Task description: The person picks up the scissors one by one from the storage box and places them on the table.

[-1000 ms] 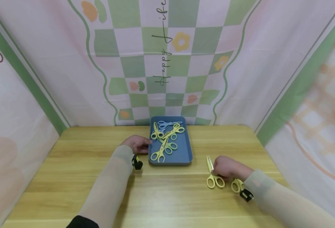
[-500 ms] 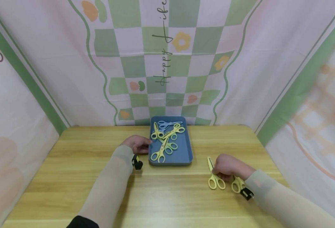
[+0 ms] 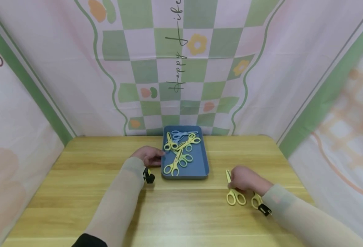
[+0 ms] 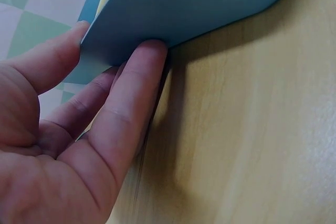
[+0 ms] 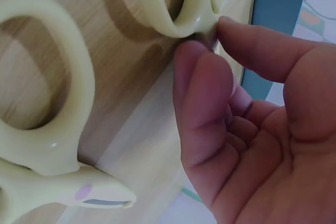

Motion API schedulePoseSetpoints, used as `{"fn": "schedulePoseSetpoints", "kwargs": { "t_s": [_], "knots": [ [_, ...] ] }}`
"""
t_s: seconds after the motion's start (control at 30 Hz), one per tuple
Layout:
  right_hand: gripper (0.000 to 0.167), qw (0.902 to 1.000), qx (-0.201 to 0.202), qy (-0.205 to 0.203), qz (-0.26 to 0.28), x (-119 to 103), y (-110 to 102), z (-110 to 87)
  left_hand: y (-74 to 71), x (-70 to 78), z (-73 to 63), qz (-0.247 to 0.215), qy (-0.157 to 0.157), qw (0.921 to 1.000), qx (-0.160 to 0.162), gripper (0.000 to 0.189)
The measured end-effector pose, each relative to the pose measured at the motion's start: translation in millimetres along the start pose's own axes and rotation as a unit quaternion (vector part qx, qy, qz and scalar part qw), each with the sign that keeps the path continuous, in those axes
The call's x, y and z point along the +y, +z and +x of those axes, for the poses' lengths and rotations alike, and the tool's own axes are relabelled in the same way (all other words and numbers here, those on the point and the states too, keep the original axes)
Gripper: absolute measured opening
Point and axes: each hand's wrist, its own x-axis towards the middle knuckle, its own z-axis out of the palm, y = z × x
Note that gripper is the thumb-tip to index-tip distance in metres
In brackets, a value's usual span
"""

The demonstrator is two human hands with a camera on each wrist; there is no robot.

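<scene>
My left hand (image 3: 148, 156) holds the left edge of a blue tray (image 3: 202, 164). In the left wrist view, its thumb tip is on the rim while the other fingers lie against the outer wall (image 4: 173, 9). My right hand (image 3: 244, 178) pinches yellow scissors (image 3: 236, 197) between thumb and index finger, near their pivot, with the handle loops toward me. Its fingers cover part of the blades. A second pair of yellow scissors (image 3: 255, 202) lies under the right wrist, partly hidden; their handle loop (image 5: 86, 77) shows large in the right wrist view.
Inside the tray several scissors lie in a loose pile: yellow scissors (image 3: 176, 163), green scissors (image 3: 185, 159) and blue scissors (image 3: 182, 133). Behind the wooden table (image 3: 181, 216) hangs a checked, printed cloth (image 3: 175, 72), close to the tray's far end.
My right hand has shifted slightly, and the scissors it pinches have moved a little to the right. The left hand and tray stay where they were.
</scene>
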Motion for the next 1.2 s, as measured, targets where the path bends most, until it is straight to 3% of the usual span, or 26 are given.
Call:
{"fn": "schedulePoseSetpoints", "kwargs": {
  "t_s": [0.47,1.2],
  "knots": [
    [0.033,0.9996,-0.023,0.006,0.013,10.5,-1.5,0.0,1.5,2.5,-1.9,0.0,-0.001,1.0,0.004,0.03],
    [0.031,0.9982,-0.044,0.026,0.031,8.5,-4.1,-7.7,2.7,1.9,-2.6,-0.004,-0.001,1.0,0.005,0.031]
  ]
}}
